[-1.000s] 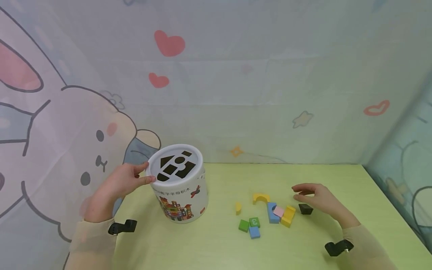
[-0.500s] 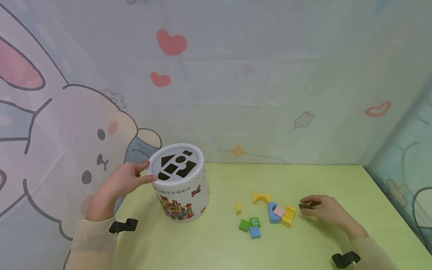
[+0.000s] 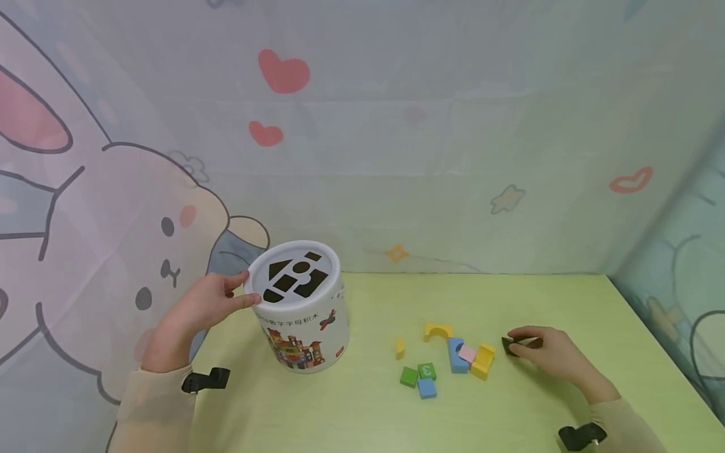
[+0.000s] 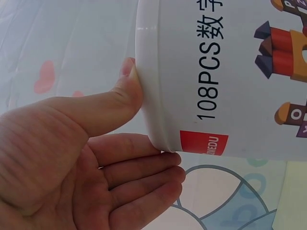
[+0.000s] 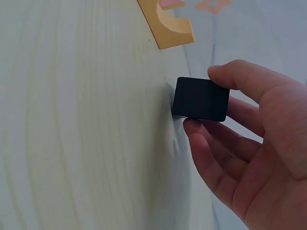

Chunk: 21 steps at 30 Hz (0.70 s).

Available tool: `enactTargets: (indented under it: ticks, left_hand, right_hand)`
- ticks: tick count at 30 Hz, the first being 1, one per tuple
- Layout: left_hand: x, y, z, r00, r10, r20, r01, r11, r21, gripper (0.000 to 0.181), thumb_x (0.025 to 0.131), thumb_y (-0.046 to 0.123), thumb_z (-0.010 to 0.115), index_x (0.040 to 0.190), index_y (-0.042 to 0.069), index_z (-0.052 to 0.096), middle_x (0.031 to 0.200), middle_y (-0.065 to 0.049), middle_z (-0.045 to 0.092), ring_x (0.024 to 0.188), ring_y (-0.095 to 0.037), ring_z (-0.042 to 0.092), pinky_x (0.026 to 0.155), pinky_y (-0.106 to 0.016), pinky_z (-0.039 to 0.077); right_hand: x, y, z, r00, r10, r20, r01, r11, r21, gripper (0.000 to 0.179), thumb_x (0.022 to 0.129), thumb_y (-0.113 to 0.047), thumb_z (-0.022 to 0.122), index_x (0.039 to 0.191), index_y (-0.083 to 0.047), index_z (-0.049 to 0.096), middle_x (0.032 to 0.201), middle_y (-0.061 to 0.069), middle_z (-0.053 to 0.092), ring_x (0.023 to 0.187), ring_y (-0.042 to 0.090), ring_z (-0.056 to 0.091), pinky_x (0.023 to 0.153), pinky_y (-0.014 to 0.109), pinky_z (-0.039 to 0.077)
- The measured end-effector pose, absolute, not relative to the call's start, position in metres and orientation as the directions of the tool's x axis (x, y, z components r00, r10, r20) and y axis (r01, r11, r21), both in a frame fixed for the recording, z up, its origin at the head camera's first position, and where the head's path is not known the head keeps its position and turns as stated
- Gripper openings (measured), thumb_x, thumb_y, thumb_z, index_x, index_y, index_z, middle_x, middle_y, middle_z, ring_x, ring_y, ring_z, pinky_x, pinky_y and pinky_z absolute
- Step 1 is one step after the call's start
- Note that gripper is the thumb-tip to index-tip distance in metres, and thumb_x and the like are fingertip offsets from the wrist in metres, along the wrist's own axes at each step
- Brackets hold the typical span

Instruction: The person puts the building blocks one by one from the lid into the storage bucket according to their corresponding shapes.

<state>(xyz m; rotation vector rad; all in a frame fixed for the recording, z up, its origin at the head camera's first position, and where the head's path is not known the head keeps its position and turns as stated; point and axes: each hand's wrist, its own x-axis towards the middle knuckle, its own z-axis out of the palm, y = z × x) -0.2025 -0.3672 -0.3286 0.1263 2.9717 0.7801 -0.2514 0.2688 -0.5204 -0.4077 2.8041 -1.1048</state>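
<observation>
My left hand (image 3: 212,305) rests its thumb and forefinger against the lid rim of a white tub (image 3: 334,336). The lid (image 3: 266,267) has several dark shaped cutouts. In the left wrist view, the thumb (image 4: 129,88) touches the rim and the other fingers extend fairly straight beside the tub (image 4: 172,81). At the right of the table, my right hand (image 3: 552,352) pinches a small black block (image 3: 509,346). The right wrist view shows this black block (image 5: 200,99) between thumb and fingertips, close to the tabletop.
Left of my right hand lie a yellow stepped block (image 3: 483,362), a pink block (image 3: 467,353), a blue notched block (image 3: 457,355) and a yellow arch (image 3: 438,330). Closer to the tub are a yellow piece (image 3: 399,348), two green blocks (image 3: 409,377) and a blue block (image 3: 427,388).
My right hand has come down onto the black block and now pinches it, with the block slightly turned. The left hand and the tub have stayed in place.
</observation>
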Motion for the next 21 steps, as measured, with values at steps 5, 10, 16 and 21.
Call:
enactTargets:
  ticks: [5,10,16,21]
  left_hand:
    - [-0.202,-0.368,-0.328,-0.994,0.100,-0.036,0.070,0.873,0.483,0.082,0.100,0.042,0.078,0.157,-0.006,0.043,0.083,-0.011,0.058,0.072,-0.024,0.044,0.063,-0.038,0.040]
    - [-0.201,-0.368,-0.328,-0.995,0.097,-0.034,0.069,0.873,0.483,0.083,0.099,0.043,0.078,0.157,-0.005,0.043,0.095,-0.017,0.067,0.074,-0.025,0.046,0.065,-0.039,0.042]
    - [-0.202,-0.368,-0.328,-0.994,0.102,-0.037,0.072,0.877,0.476,0.084,0.099,0.045,0.078,0.157,-0.005,0.044,0.121,-0.032,0.069,0.081,-0.028,0.052,0.068,-0.039,0.044]
    - [-0.202,-0.369,-0.330,-0.994,0.106,-0.037,0.075,0.874,0.479,0.085,0.100,0.046,0.077,0.158,-0.005,0.043,0.141,-0.039,0.058,0.084,-0.029,0.055,0.069,-0.039,0.045]
  right_hand:
    - [-0.249,0.273,-0.520,-0.958,-0.287,-0.001,-0.209,0.699,-0.684,0.037,0.104,-0.022,0.072,0.135,-0.003,0.072,0.130,0.021,0.071,0.093,0.021,0.071,0.070,0.032,0.055]
    - [-0.246,0.274,-0.520,-0.952,-0.305,-0.036,-0.192,0.684,-0.704,0.043,0.103,-0.019,0.070,0.143,-0.002,0.067,0.136,0.024,0.067,0.081,0.017,0.067,0.066,0.031,0.052]
    - [-0.243,0.279,-0.521,-0.941,-0.331,-0.066,-0.174,0.643,-0.746,0.052,0.101,-0.022,0.076,0.143,0.005,0.064,0.130,0.023,0.069,0.073,0.016,0.068,0.061,0.029,0.050]
    - [-0.241,0.285,-0.519,-0.926,-0.369,-0.079,-0.183,0.622,-0.761,0.057,0.100,-0.019,0.073,0.148,0.009,0.057,0.140,0.030,0.062,0.085,0.014,0.072,0.069,0.029,0.052]
